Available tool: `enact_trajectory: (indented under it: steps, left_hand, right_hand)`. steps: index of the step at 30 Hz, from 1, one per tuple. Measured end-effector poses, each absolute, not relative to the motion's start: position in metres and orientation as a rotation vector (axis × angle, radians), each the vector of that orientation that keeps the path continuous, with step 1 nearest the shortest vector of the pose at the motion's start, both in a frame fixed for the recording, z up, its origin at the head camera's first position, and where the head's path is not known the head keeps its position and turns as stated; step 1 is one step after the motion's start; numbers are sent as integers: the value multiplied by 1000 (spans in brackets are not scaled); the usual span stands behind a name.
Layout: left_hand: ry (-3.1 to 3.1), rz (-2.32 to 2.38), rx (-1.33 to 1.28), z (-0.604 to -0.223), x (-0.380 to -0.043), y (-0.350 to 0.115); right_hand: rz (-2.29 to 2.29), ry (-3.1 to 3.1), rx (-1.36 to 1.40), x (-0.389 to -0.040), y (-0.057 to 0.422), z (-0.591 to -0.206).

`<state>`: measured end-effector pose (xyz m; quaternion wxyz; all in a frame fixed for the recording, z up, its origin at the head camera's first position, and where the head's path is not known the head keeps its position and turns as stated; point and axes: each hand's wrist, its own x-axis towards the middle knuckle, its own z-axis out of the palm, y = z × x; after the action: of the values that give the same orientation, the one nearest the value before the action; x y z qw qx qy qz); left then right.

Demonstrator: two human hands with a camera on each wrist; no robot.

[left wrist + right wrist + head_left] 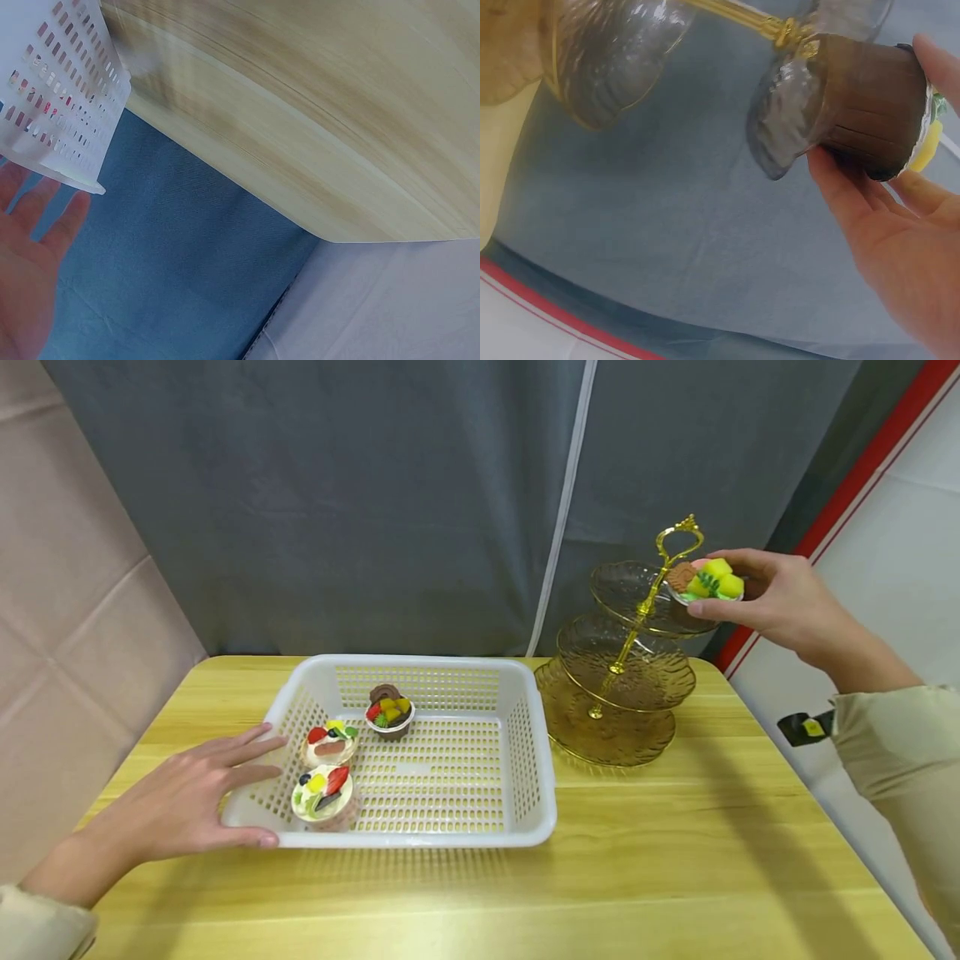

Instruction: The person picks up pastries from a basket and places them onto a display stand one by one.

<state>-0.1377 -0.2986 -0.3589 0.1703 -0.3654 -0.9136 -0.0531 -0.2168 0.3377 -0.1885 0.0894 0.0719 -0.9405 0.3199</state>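
Note:
My right hand [795,602] holds a cupcake [708,581] with yellow fruit and a brown biscuit on top, thumb on one side and fingers on the other. Its brown cup overlaps the top tier of the glass cake stand [626,685] in the right wrist view. That stand has three amber, gold-rimmed tiers and a gold handle. At the left end of a white plastic basket [525,752], my left hand [195,793] rests its spread fingers and thumb along the rim. Inside the basket are a chocolate cupcake [390,712], a cream tart [330,743] and a fruit-topped cream cup [326,797].
Basket and stand share a wooden table [637,877], the stand to the right of the basket. Behind the table hangs a grey curtain [360,510]. A black strap with a yellow mark [810,728] shows by the right sleeve.

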Motion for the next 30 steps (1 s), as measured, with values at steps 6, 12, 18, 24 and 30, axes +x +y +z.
enact_trajectory:
  steps: [6,12,18,24,30]
  left_hand:
    - [-2590,-152,-1042,-360,-138,-299]
    - [-2595,-152,-1043,-360,-139,-299]
    - [-2600,-153,-1040,-361,-139,-299]
    - [-2603,-149,-1035,-361,-140,-299]
    - [-2608,-146,-1032,-362,-140,-299]
  right_hand:
    - [940,-2800,184,-223,342,-194]
    - [924,-2817,168,-230,342,-196]
    - [915,-2834,183,-235,339,-196]
    - [947,-2854,189,-241,339,-198]
    - [977,-2862,194,-242,342,-200]
